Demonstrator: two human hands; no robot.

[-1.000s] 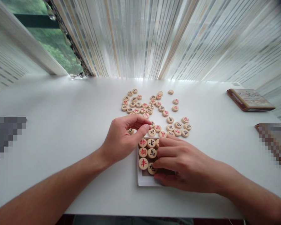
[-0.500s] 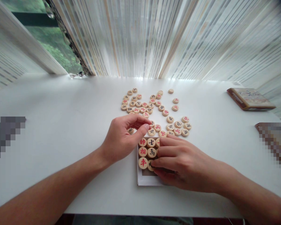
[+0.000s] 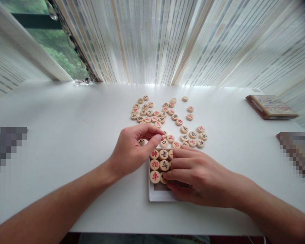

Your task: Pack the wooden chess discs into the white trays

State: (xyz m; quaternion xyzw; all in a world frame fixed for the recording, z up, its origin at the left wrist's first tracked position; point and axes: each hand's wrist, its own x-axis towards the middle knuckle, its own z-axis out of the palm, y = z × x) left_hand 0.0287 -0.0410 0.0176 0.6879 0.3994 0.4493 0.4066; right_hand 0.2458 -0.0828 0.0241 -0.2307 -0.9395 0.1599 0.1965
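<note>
A shallow white box (image 3: 157, 196) lies near the table's front edge with several round wooden chess pieces (image 3: 159, 160) packed in rows inside it, marked in red and black. My right hand (image 3: 193, 176) lies flat over the right part of the box, its fingers stretched out and pressing on the pieces. My left hand (image 3: 134, 149) rests just left of the box with fingers curled and thumb meeting the fingertips; what it pinches is hidden. More loose chess pieces (image 3: 162, 117) are scattered beyond the hands.
The white table (image 3: 66, 128) runs back to a striped curtain. A flat brown box (image 3: 270, 106) lies at the far right. Blurred patches sit at the left edge (image 3: 5, 145) and right edge (image 3: 297, 152).
My right hand's fingertips have crept slightly left over the pieces in the box. My left hand has hardly moved.
</note>
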